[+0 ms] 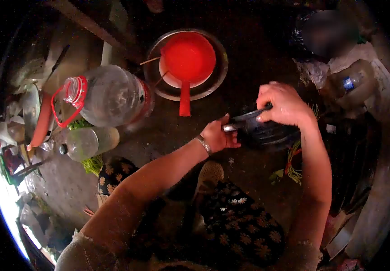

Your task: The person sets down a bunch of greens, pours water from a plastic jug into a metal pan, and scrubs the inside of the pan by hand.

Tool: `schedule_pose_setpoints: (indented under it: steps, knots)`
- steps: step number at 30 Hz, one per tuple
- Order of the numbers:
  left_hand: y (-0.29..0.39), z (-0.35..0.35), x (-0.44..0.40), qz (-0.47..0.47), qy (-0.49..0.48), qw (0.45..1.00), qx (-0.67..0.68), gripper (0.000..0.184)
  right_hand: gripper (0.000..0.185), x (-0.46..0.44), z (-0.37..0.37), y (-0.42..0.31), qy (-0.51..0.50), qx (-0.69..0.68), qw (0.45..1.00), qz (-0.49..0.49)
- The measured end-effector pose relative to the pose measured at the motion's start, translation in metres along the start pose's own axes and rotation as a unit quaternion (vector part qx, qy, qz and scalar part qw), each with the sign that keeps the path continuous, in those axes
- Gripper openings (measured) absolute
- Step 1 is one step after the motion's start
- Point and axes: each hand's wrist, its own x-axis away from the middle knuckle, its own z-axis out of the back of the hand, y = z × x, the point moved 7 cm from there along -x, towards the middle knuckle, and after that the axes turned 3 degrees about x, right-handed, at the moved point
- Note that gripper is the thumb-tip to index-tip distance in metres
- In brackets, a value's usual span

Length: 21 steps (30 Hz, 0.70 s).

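Observation:
A dark, blurred vessel with a shiny metal rim [267,131] is held tilted above the floor, right of centre; its exact kind does not show. My left hand [220,134] is closed on the near-left end of its rim, thumb on top. From above, my right hand [284,105] has its fingers closed at the vessel's upper edge; part of the grip is hidden. Beyond my left hand, a red plastic dipper [189,56] rests over a round metal basin [222,67], its handle pointing towards me. Two thin sticks poke out beside the dipper.
To the left lie a large clear jug [113,95] with a red handle and a smaller bottle [93,142] over green stalks. More greens [290,167] are on the floor near my right arm. A plastic bottle with a blue cap [349,84] lies at upper right.

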Motion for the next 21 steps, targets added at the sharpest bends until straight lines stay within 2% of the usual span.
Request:
schedule_pose_setpoints:
  steps: [1, 3, 5, 6, 7, 9, 11, 13, 15, 16, 17, 18, 19, 20, 21]
  knots:
    - [-0.005, 0.007, -0.003, 0.011, 0.021, 1.0, -0.001, 0.037, 0.02, 0.009, -0.005, -0.003, 0.01, 0.002, 1.0, -0.015]
    - [-0.007, 0.027, -0.022, -0.036, 0.003, 0.989, -0.143, 0.037, 0.017, 0.025, -0.012, -0.013, 0.012, 0.003, 0.999, -0.048]
    - [-0.013, 0.013, 0.009, -0.01, 0.07, 0.996, -0.057, 0.04, 0.019, 0.041, -0.023, -0.024, 0.02, 0.01, 0.999, -0.045]
    - [-0.017, 0.012, 0.007, -0.003, 0.025, 0.998, -0.058, 0.041, 0.017, 0.05, -0.023, -0.029, 0.048, 0.023, 0.998, -0.046]
    - [-0.021, 0.017, 0.008, -0.004, 0.024, 0.998, -0.059, 0.041, 0.017, 0.058, -0.022, -0.034, 0.076, 0.036, 0.995, -0.047]
    - [-0.017, 0.011, 0.014, -0.053, -0.013, 0.987, -0.152, 0.049, 0.018, 0.07, -0.025, -0.039, 0.088, 0.038, 0.994, -0.054]
    - [-0.015, 0.003, 0.021, -0.06, -0.022, 0.988, -0.137, 0.049, 0.019, 0.083, -0.031, -0.04, 0.097, 0.037, 0.993, -0.06]
    - [-0.015, -0.002, 0.028, -0.064, -0.025, 0.99, -0.122, 0.05, 0.019, 0.096, -0.04, -0.041, 0.146, 0.003, 0.986, -0.079]
    - [-0.002, -0.006, 0.034, -0.132, -0.007, 0.96, -0.245, 0.053, 0.019, 0.108, -0.054, -0.046, 0.169, 0.008, 0.981, -0.098]
    - [-0.003, -0.002, 0.033, -0.131, 0.0, 0.961, -0.245, 0.053, 0.019, 0.113, -0.064, -0.045, 0.19, -0.02, 0.974, -0.124]
    - [0.0, -0.004, 0.03, -0.169, -0.026, 0.946, -0.275, 0.053, 0.019, 0.118, -0.073, -0.046, 0.207, -0.046, 0.966, -0.15]
    - [0.004, -0.005, 0.027, -0.207, -0.053, 0.928, -0.305, 0.054, 0.025, 0.119, -0.087, -0.055, 0.173, 0.068, 0.974, -0.132]
    - [0.006, 0.011, 0.011, -0.208, -0.047, 0.929, -0.304, 0.054, 0.025, 0.121, -0.108, -0.058, 0.171, 0.063, 0.975, -0.128]
    - [0.011, 0.02, -0.006, -0.292, -0.071, 0.84, -0.452, 0.053, 0.029, 0.126, -0.136, -0.053, 0.195, 0.018, 0.968, -0.158]
    - [0.013, 0.02, -0.002, -0.326, -0.082, 0.784, -0.523, 0.053, 0.033, 0.124, -0.141, -0.056, 0.219, -0.027, 0.957, -0.187]
